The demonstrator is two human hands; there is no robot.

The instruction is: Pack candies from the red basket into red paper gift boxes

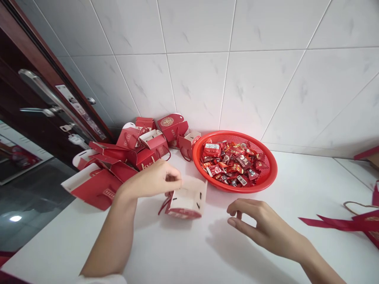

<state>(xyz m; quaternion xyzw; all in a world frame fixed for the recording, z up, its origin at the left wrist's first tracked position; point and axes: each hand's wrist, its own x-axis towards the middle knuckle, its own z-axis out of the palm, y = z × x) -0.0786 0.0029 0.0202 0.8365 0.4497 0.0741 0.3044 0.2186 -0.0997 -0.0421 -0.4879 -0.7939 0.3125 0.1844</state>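
Note:
A small red gift box (188, 197) with a white inside stands in front of me, its top open and small slots showing in its pale flap. My left hand (160, 178) pinches the box at its back left edge; the fingertips partly hide the grip. A red cord handle (164, 205) hangs at the box's left side. To the right of the box, my right hand (257, 221) hovers over the white table with thumb and fingers apart, holding nothing. Just behind it is a red plastic basket (270, 173) of wrapped candies (233, 161), mostly in red wrappers.
Several red gift boxes (100, 187) are heaped at the left and back, against the tiled wall (195, 86). A dark door (44, 71) with a metal handle and keys is at the left. Red ribbon ends (331, 223) and a bag lie at the right edge.

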